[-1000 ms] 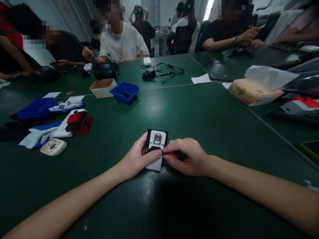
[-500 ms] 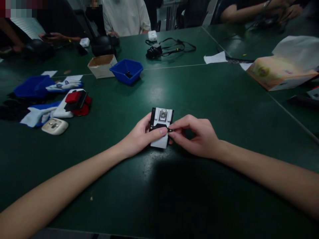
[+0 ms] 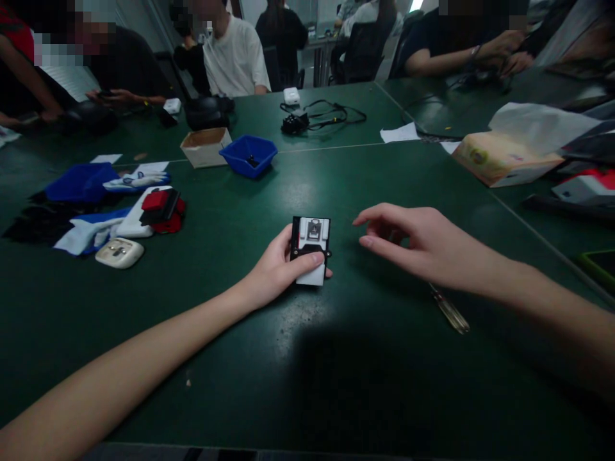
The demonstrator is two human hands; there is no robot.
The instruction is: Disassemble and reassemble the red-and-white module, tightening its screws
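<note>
My left hand (image 3: 278, 262) is closed around a small black-and-white device (image 3: 314, 232) with a grey square piece set in its upper face. The thumb presses across a black bracket (image 3: 328, 253) whose small end sticks out on the right side. My right hand (image 3: 408, 237) hovers to the right of the device, thumb and fingers apart, with nothing between them. Below the right wrist lies a screwdriver (image 3: 451, 310) with a clear yellowish handle, partly hidden by the forearm.
A blue tray (image 3: 230, 157) with small black parts stands beside a cardboard box (image 3: 204, 155). Work gloves (image 3: 96, 227), a red-and-black object (image 3: 163, 210) and a cream rounded case (image 3: 119, 253) lie left. A tissue box (image 3: 509, 163) stands right. Several people sit across the table.
My right hand has let go of the bracket's end and moved right, its fingers opening. The left hand still holds the device. The screwdriver has come into sight, and the camera view has tilted.
</note>
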